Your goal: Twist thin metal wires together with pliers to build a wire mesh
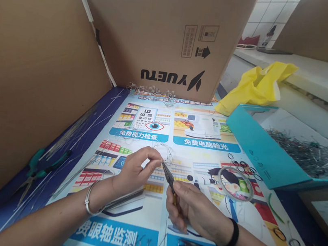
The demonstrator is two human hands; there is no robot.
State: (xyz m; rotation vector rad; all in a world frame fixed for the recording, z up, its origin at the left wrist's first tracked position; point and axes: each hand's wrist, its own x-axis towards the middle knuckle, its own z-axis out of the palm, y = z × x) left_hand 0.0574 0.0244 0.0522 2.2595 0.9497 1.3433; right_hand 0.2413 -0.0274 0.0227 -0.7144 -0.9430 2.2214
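Observation:
My left hand [135, 168] is raised over the printed poster [148, 227], its fingers pinched on a thin piece of wire [164, 152] that loops above the fingertips. My right hand [196, 212] is closed around small needle-nose pliers [168, 176] with a yellow grip. The pliers' dark tips point up and left and meet the wire at my left fingertips. A silver bangle sits on my left wrist and a black band on my right.
A clear tape roll [235, 184] lies right of my hands. A teal box [259, 147] at right holds a heap of metal wire pieces. Teal-handled pliers [40, 166] lie at left. Cardboard walls [35, 79] stand left and behind. A yellow bag [257, 87] lies beyond.

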